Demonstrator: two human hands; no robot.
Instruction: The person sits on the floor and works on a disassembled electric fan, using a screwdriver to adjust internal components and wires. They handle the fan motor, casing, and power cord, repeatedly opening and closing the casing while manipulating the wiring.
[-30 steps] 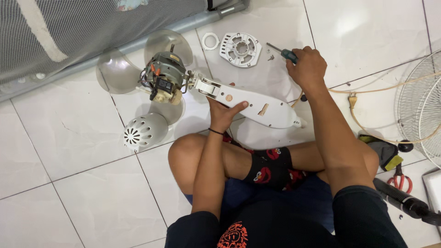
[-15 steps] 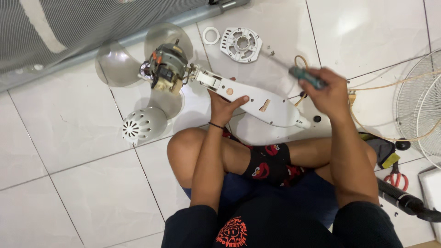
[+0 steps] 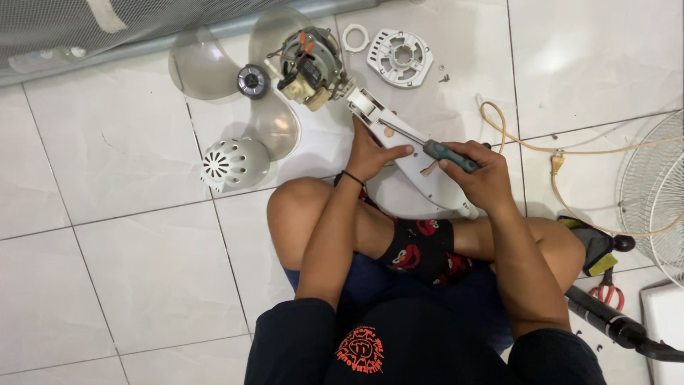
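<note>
Far left on the white tile floor (image 3: 128, 271) I see a grey mesh panel (image 3: 107, 25) along the top edge. Next right, a clear fan blade (image 3: 206, 68) lies flat, dark hub (image 3: 253, 80) at its centre, and a white vented dome cap (image 3: 234, 164) sits just below it, touching the blade edge. Then the bare fan motor (image 3: 308, 65), copper windings showing, joined to the white fan neck housing (image 3: 406, 157), which runs down-right toward my knees. A white ring (image 3: 355, 37) and a white round slotted plate (image 3: 400, 57) lie above it, apart from it, small screws (image 3: 443, 76) just beside the plate.

My left hand (image 3: 370, 153) is closed round the housing from the left side, thumb across its top face, steadying it. My right hand (image 3: 481, 175) is wrapped tight on the green-handled screwdriver (image 3: 427, 147); the shaft lies low along the housing, tip pointing up-left toward the motor end. Whether the tip sits in a screw, can't tell.

Further right a tan power cord (image 3: 527, 150) loops over the tiles. Far right, a wire fan guard (image 3: 655, 192) is cut off by the frame edge. Below it: red-handled pliers (image 3: 604, 292), a black-and-yellow tool (image 3: 595, 249), and a black tube (image 3: 613, 324) beside my right knee.
</note>
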